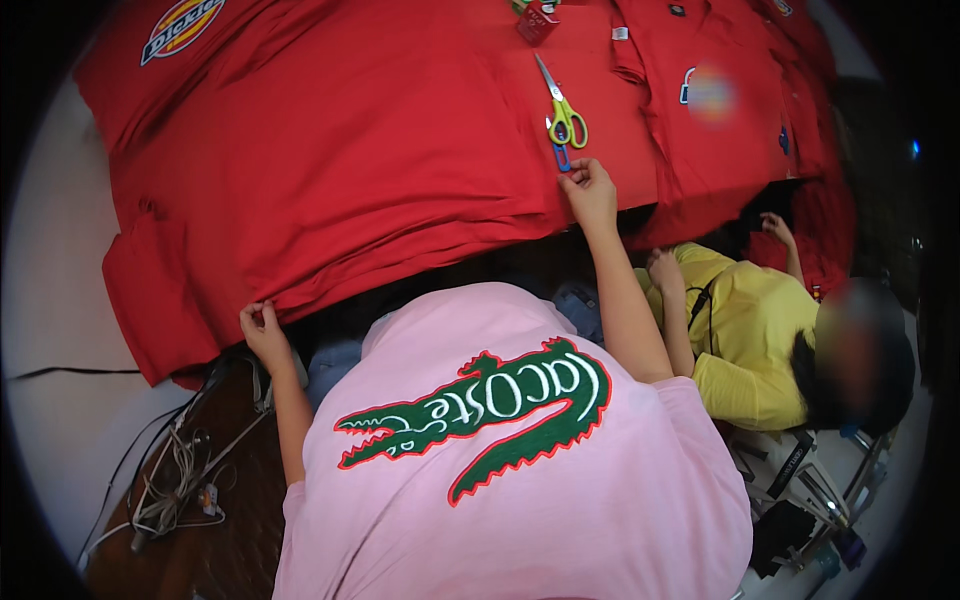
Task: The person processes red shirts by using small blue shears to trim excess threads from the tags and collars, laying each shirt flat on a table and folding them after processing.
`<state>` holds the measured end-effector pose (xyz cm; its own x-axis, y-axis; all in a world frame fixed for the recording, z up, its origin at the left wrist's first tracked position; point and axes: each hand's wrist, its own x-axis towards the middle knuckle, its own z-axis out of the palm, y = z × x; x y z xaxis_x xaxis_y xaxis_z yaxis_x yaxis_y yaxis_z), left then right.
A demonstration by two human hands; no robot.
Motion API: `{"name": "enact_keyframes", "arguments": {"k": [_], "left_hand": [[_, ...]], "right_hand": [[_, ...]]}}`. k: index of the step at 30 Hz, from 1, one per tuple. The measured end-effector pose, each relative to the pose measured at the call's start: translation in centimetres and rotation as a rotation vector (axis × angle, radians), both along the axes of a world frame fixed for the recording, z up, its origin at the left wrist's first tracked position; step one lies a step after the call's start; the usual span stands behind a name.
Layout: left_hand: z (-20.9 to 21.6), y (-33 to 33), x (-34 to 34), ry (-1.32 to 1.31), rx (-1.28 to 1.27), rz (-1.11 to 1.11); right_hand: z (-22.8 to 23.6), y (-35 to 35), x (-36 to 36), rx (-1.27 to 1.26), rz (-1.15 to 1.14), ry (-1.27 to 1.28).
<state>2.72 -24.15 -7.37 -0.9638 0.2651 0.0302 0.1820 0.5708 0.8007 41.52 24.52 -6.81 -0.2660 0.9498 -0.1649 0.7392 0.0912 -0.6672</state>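
Plainly, the red garment point(330, 130) dominates the view, spread from 9 o'clock up to 12 across the surface point(625, 150) — probably laid so wide to keep the cloth within reach. Its near edge gathers in long folds and hangs over the side at 9 o'clock, where the left hand point(265, 330) pinches it between thumb and fingers, likely to hold that border steady. The right hand point(590, 190) is at 1 o'clock, fingertips drawn together right at the end of blue-handled snips point(562, 155); whether they actually grip the tool or only touch it, I cannot tell.

Just beyond the snips, and close against them, lie yellow-green scissors point(568, 128), handles towards the person and blades towards 12 — an arrangement that seems to suit a quick pick-up. Further out near 12 o'clock stands a small red container point(537, 24) with something green at its top, perhaps kept there for small items. More red garments point(725, 120) lie at 2 o'clock, one bearing an emblem, apparently within the neighbour's reach.

At 3 o'clock sits a co-worker in a yellow shirt point(750, 320). Tangled cables point(175, 480) lie at 8 o'clock, off to the side of the hanging cloth.
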Motion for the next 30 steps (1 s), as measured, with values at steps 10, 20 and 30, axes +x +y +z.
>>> {"name": "enact_keyframes", "arguments": {"k": [10,20,30], "left_hand": [[-1.9,-1.4,-3.1,0.130,-0.111,0.113],[5.7,12.5,4.1,0.082,0.364,-0.226],[10.8,20.1,13.2,0.049,0.215,-0.713]], "right_hand": [[0.9,0.8,-4.0,0.025,-0.124,0.011],[3.1,-2.0,-0.9,0.448,0.258,-0.136],[2.4,-3.4,-4.3,0.148,0.033,0.355]]}}
